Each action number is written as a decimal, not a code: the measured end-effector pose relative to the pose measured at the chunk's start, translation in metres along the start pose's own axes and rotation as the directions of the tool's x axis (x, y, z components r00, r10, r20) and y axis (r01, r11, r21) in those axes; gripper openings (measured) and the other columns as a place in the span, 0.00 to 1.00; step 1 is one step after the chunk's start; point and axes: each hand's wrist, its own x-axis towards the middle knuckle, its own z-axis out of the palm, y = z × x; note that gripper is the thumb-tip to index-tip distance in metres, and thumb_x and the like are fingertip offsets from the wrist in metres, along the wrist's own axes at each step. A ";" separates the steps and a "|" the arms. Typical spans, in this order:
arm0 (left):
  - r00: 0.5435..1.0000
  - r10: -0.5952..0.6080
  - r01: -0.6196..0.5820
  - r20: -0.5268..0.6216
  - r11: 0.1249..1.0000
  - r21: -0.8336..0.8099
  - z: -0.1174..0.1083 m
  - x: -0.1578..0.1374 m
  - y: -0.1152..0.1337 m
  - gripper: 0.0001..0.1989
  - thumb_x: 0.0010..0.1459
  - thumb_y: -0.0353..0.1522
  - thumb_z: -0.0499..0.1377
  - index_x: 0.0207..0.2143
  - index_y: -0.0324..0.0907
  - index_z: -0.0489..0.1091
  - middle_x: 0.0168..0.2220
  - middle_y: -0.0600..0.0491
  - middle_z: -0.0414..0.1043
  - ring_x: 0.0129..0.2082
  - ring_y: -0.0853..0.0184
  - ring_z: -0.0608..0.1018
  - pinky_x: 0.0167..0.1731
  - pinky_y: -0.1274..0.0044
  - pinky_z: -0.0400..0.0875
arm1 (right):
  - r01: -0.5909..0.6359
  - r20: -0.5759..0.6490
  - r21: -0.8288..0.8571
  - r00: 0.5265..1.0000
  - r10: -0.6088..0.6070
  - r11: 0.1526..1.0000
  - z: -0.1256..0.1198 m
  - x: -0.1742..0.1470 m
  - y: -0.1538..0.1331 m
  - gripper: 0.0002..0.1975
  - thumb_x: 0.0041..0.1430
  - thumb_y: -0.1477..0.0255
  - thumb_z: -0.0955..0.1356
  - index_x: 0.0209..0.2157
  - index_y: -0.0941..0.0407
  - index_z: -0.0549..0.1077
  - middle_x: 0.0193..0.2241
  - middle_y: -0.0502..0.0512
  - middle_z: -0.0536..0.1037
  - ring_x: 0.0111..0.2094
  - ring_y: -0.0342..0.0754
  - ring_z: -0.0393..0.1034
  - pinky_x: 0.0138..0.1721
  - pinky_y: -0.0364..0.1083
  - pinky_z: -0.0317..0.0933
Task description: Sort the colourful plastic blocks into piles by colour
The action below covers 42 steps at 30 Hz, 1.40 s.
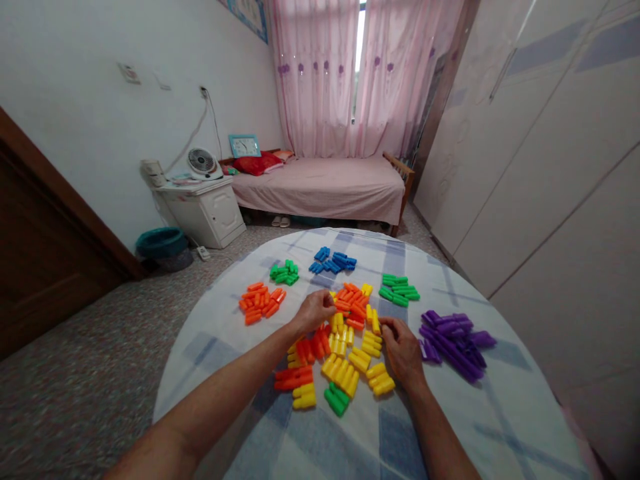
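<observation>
On the round table's cloth lies a central heap of yellow tube-shaped plastic pieces (341, 375), many joined side by side, mixed with orange pieces (352, 301) and red-orange ones (294, 378). My left hand (316, 310) is closed at the heap's left side, its fingertips by the orange pieces; what they hold, if anything, is hidden. My right hand (401, 345) comes in from the right with bent, closed fingers, the tips against or just beside an upper yellow piece (375, 321). A green pair (337, 399) lies at the heap's near edge.
Around the heap are sorted piles: orange (261, 303), green (285, 273), blue (333, 261), more green (399, 290) and purple (455, 340). Behind the table (520, 400) stand a bed (330, 183), a white cabinet (205, 212) with a fan, and a bin (163, 245).
</observation>
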 end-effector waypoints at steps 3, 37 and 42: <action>1.000 0.006 -0.006 0.000 0.999 -0.040 0.002 0.000 -0.004 0.11 0.45 0.30 0.60 0.35 0.39 0.71 0.29 0.55 0.73 0.29 0.71 0.73 0.29 0.80 0.66 | -0.016 -0.011 -0.002 1.000 0.016 1.000 0.000 0.000 0.000 0.16 0.56 0.65 0.59 0.36 0.56 0.73 0.36 0.55 0.76 0.37 0.49 0.69 0.39 0.47 0.61; 0.931 -0.105 0.315 -0.348 0.713 0.627 -0.133 -0.046 -0.080 0.22 0.55 0.36 0.51 0.51 0.41 0.65 0.48 0.45 0.70 0.47 0.60 0.72 0.45 0.72 0.67 | -0.028 0.002 -0.021 1.000 0.028 0.999 -0.001 0.000 -0.001 0.16 0.55 0.64 0.58 0.36 0.56 0.73 0.37 0.55 0.76 0.38 0.49 0.69 0.40 0.47 0.61; 0.916 0.015 0.240 -0.400 0.779 0.579 -0.127 -0.044 -0.086 0.24 0.55 0.38 0.52 0.53 0.39 0.64 0.54 0.43 0.65 0.53 0.57 0.68 0.50 0.68 0.65 | -0.023 -0.010 -0.008 1.000 0.023 1.000 -0.001 -0.001 -0.002 0.16 0.54 0.65 0.59 0.36 0.56 0.73 0.36 0.55 0.76 0.37 0.49 0.69 0.39 0.46 0.61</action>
